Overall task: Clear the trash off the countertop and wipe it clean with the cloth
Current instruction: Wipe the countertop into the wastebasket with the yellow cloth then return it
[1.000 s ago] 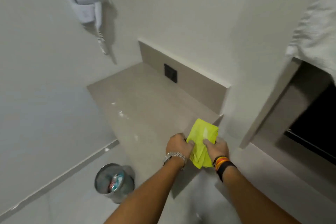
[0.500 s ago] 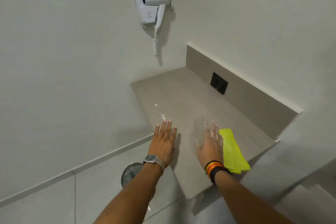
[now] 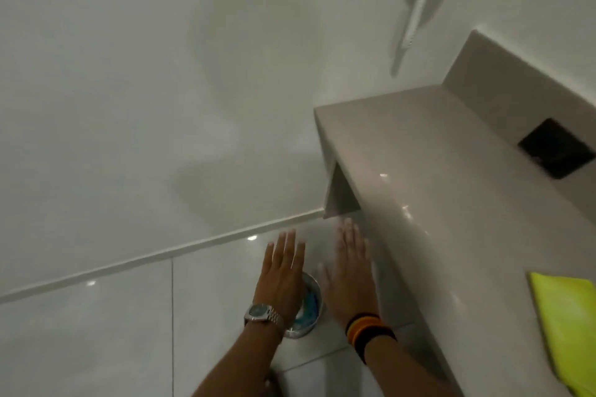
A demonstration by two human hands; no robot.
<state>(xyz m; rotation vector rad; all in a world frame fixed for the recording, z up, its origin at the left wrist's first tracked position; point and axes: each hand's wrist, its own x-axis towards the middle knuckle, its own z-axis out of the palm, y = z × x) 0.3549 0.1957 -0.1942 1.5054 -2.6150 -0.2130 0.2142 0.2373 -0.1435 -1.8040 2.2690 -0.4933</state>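
Over the bin: both hands moved off the surface, cloth left behind.

Left hand (image 3: 283,271) and right hand (image 3: 350,271) are held flat with fingers spread wide and nothing gripped, above the small metal bin (image 3: 306,309) on the floor; half a second ago both were laid on the surface (image 3: 435,171). Yellow cloth (image 3: 567,325), held in both hands a second ago, is now set down folded at the near right of the surface. Pale specks are seen on the surface near its front edge; whether crumbs or glare cannot be told. Clearing is judged nearly done, wiping not yet begun.
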